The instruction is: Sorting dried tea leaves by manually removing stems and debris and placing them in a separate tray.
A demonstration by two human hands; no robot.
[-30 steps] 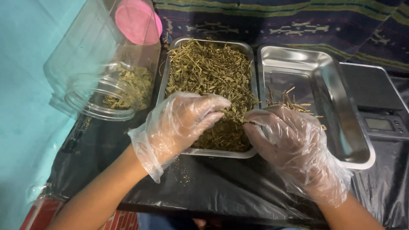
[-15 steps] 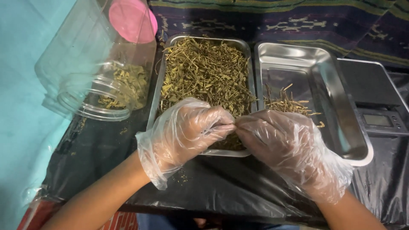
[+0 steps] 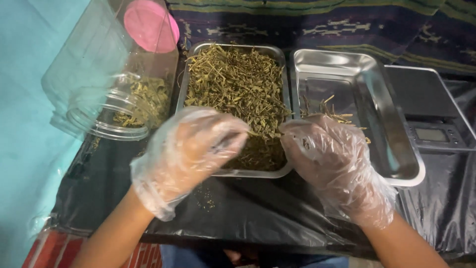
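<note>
Both my hands wear thin clear plastic gloves. My left hand point(image 3: 191, 149) hovers over the near end of a steel tray point(image 3: 233, 49) heaped with dried green-brown herb stems point(image 3: 233, 84); its fingertips pinch a stem. My right hand point(image 3: 329, 159) is beside it over the gap between the trays, fingers curled around a small bunch of stems. A second steel tray point(image 3: 367, 64) to the right holds a few sorted stems point(image 3: 327, 109) by its left wall.
A clear plastic jar point(image 3: 99, 79) lies on its side at the left with some herb inside, a pink lid point(image 3: 148, 25) behind it. A digital scale point(image 3: 431, 114) stands at the right. Black plastic sheet point(image 3: 248, 213) covers the table.
My hands have drawn together over the near end of the herb tray, and the left fingertips now pinch at a stem. The view has shifted slightly.
</note>
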